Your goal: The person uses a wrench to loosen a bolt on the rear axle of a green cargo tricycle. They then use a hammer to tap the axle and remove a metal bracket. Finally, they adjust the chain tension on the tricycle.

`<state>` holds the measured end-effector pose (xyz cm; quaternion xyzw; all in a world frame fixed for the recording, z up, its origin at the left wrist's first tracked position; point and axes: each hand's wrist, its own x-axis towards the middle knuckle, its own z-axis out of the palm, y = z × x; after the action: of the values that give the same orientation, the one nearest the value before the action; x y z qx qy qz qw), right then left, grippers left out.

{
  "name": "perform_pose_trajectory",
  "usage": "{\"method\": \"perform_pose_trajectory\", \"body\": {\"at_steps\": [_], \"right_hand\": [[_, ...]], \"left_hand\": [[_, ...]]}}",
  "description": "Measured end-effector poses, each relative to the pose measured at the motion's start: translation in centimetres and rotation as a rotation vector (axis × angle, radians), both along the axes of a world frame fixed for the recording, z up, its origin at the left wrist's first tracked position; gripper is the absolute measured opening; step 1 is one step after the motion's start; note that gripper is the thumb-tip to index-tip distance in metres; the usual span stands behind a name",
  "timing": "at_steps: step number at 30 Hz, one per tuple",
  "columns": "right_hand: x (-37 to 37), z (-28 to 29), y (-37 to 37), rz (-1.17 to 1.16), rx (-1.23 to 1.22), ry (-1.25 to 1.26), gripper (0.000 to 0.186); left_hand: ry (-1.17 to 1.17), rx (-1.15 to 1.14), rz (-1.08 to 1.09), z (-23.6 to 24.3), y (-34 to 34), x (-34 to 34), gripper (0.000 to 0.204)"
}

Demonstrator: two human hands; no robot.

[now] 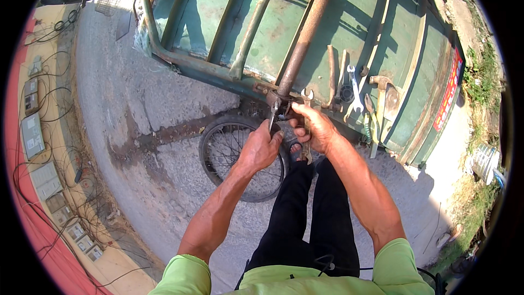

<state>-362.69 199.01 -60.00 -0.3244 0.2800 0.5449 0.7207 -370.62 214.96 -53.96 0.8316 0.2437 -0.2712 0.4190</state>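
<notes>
In the head view, the left hand (pixel 261 146) closes around a slim metal tool (pixel 273 116), its tip at the near end of the rusty axle (pixel 305 41), probably for precise control. Right of it, the right hand (pixel 319 129), fingers curled, grips a wrench (pixel 308 97) mid-shank. Hand tools (pixel 356 95) lie farther right on the green panel (pixel 406 84), seemingly within easy reach.

Wheel (pixel 244 157) on ground (pixel 142 202); axle (pixel 307 41) across cart (pixel 349 22); wrench (pixel 356 92), hammer (pixel 381 104) right of axle; meter boxes (pixel 33 135) far left.

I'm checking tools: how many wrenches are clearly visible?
2: a loose wrench on the green panel, and a held wrench in the right hand. The left hand holds a metal tool I can't identify; more may be hidden.
</notes>
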Motion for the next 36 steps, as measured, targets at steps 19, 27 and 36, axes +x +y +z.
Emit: {"method": "perform_pose_trajectory", "body": {"at_steps": [19, 27, 36], "right_hand": [[-0.1, -1.0, 0.1, 0.013, 0.056, 0.061, 0.028], [0.3, -0.6, -0.1, 0.050, 0.007, 0.006, 0.029], [-0.1, -1.3, -0.1, 0.027, -0.007, -0.076, 0.029]], "left_hand": [[0.018, -0.011, 0.000, -0.3, 0.1, 0.0, 0.022], [0.000, -0.001, -0.007, -0.2, 0.0, 0.0, 0.022], [0.007, -0.021, 0.004, -0.4, 0.1, 0.0, 0.020]]}}
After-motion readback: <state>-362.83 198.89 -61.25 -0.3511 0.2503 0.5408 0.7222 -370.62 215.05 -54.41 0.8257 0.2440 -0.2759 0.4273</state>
